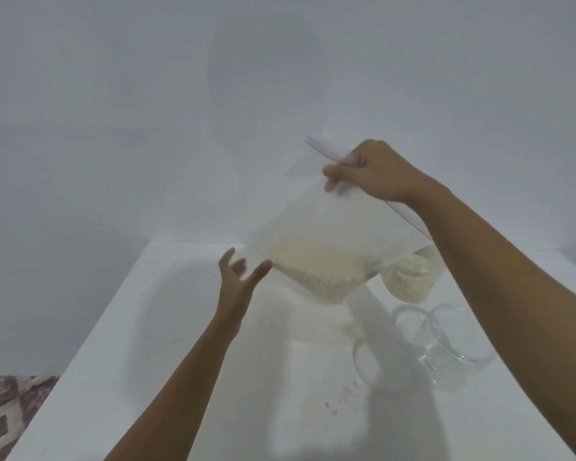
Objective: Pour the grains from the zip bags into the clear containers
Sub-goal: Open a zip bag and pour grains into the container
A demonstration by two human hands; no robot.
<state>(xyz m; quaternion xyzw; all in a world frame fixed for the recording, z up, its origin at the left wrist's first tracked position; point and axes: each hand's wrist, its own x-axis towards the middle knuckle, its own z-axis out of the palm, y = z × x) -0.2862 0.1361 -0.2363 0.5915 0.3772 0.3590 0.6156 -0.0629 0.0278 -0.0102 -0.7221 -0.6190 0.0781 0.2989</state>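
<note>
A clear zip bag holding pale grains hangs in the air above the white table. My right hand grips its top edge near the zip strip. My left hand is open, fingers spread, just at the bag's lower left corner; contact is unclear. The grains sit in the bag's lower part. A clear container filled with pale grains stands behind the bag to the right. Two empty clear containers lie or stand near my right forearm, one with its mouth toward me.
A few spilled grains lie on the table in front of the empty containers. A plain white wall rises behind the table. Patterned floor shows past the table's left edge.
</note>
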